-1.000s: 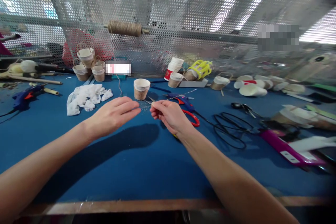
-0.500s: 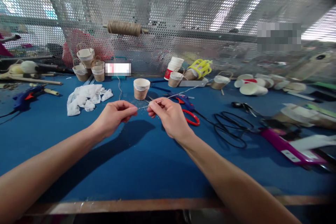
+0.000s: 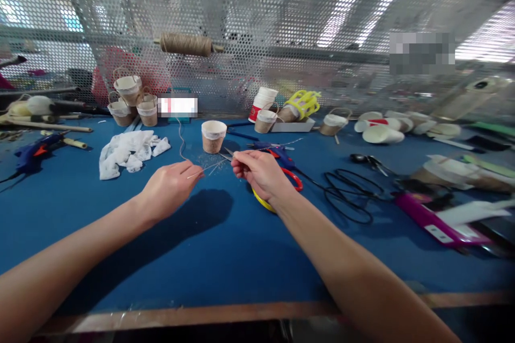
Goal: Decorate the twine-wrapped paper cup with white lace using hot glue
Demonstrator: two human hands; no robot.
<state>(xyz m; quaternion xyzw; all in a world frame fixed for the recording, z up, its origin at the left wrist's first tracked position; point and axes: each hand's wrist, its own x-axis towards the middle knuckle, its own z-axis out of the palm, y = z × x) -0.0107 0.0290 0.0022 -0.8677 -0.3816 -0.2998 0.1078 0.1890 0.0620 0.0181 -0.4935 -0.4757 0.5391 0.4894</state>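
Observation:
A thin pale string (image 3: 217, 165) runs between my two hands, and a loose stretch trails out beyond my right hand toward the back right. My left hand (image 3: 171, 190) is closed, pinching the string, with a short end sticking out past its fingers. My right hand (image 3: 261, 174) pinches the string between thumb and fingers. Under and beside it lie scissors (image 3: 293, 179) with red and yellow handles, partly hidden by the hand. Just behind the hands stands a small cup wrapped in brown material (image 3: 212, 143), with a white lace band at its rim. Small pale bits are scattered before it.
White lace (image 3: 131, 153) lies crumpled at left. Blue glue guns (image 3: 38, 153) rest at left and behind my right hand. Several handled cups (image 3: 127, 90) stand back left. A twine spool (image 3: 185, 44) hangs behind. Black cable (image 3: 350, 193) and a purple power strip (image 3: 434, 220) lie right.
My left hand has turned and drawn slightly down and left, and the string's end now shows past its fingers. The right hand stays nearly in place; the scissors' yellow handle has come into view.

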